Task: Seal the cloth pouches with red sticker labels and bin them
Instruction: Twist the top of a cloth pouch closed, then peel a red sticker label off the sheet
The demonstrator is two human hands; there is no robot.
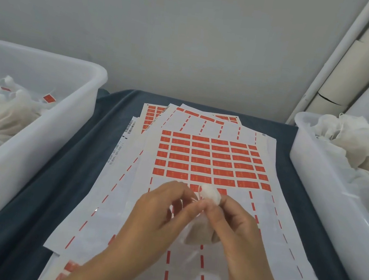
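Note:
A small white cloth pouch (199,231) hangs between my two hands above the sticker sheet (213,160). Its gathered top (211,194) sticks up past my fingertips. My left hand (159,212) pinches the pouch's neck from the left, and my right hand (236,220) pinches it from the right. Rows of red sticker labels (201,168) fill the upper part of the sheet; the lower part shows only backing with red dashes. I cannot tell whether a label is on this pouch.
A white plastic bin (44,134) on the left holds pouches with red labels. Another white bin (310,181) on the right is heaped with plain cloth pouches (353,144). More sticker sheets (156,112) lie underneath on the dark blue cloth (78,148). White pipes (354,69) run up the right wall.

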